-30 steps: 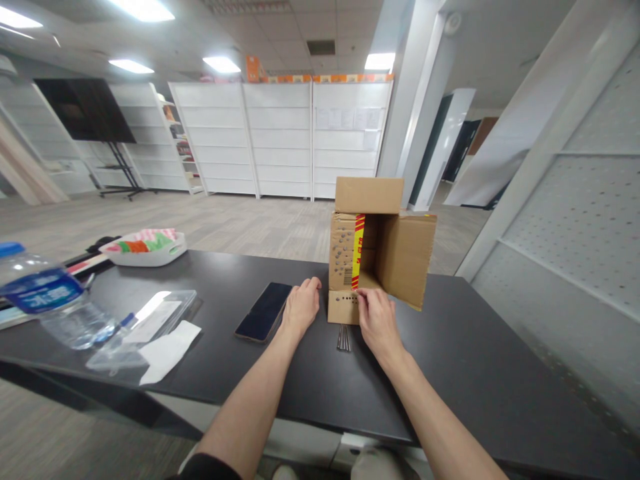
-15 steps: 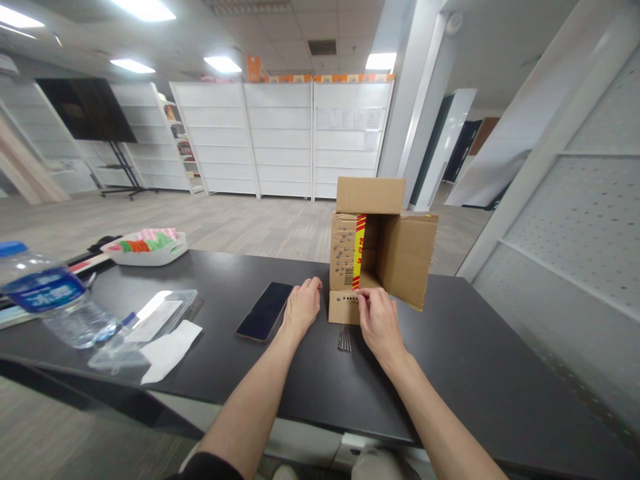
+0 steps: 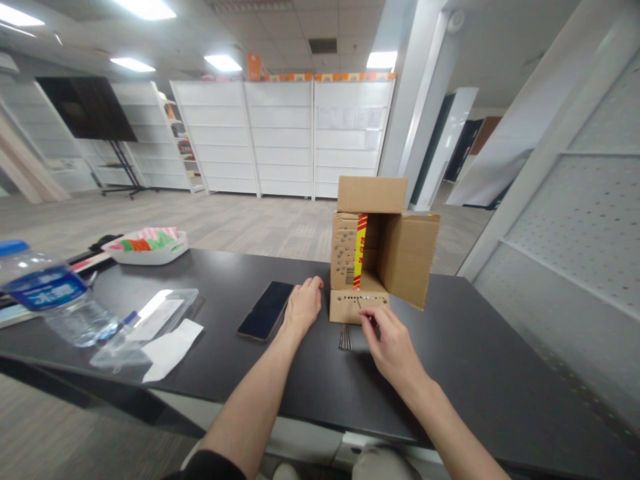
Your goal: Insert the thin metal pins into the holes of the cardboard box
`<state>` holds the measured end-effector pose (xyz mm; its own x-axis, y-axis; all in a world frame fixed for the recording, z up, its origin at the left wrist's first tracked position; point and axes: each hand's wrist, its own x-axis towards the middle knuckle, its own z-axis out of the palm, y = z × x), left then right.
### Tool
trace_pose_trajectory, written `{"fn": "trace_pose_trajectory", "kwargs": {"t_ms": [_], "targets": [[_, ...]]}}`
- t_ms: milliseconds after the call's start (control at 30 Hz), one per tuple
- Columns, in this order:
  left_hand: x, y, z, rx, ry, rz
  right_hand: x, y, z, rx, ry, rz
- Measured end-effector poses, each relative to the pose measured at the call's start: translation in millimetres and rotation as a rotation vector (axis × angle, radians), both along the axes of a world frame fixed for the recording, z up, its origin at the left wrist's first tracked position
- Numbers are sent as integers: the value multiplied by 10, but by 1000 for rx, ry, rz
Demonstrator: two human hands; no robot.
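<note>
A cardboard box [image 3: 345, 250] lies on its side on the black table, its opening towards me and its flaps spread. The lower flap [image 3: 345, 311] hangs in front with a row of small dark dots across it. My right hand [image 3: 393, 340] is closed in a pinch at this flap, holding a thin metal nail [image 3: 359, 303] whose tip points up at the dots. Whether it is threaded is too small to tell. Several similar nails [image 3: 345, 337] lie below the flap. Beside the box, my left hand [image 3: 303, 307] rests on the table, fingers loosely bent and holding nothing, close to a phone [image 3: 265, 311].
To the left stand a water bottle [image 3: 55, 293], a clear plastic case [image 3: 175, 310] and a piece of white paper [image 3: 173, 350]. A white basket [image 3: 165, 255] with coloured cloth-like contents sits at the far left edge. A perforated panel [image 3: 590, 220] rises at the right.
My right hand has drawn back down and slightly right from the flap, uncovering more dots and the nail in its fingertips. My left hand has stayed in place.
</note>
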<state>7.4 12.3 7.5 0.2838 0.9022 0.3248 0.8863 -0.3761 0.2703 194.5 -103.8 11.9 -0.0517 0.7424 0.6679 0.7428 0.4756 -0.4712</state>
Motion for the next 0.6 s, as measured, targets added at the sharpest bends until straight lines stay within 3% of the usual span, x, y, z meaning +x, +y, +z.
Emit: {"fn": "trace_pose_trajectory", "kwargs": {"t_ms": [333,600], "targets": [[-2,-14,18,-2,2,-11,9,-275,-250,-138,-73,132],[0,-15,26,-23,0,4,-17,-316,-260,-188,-103,155]]}}
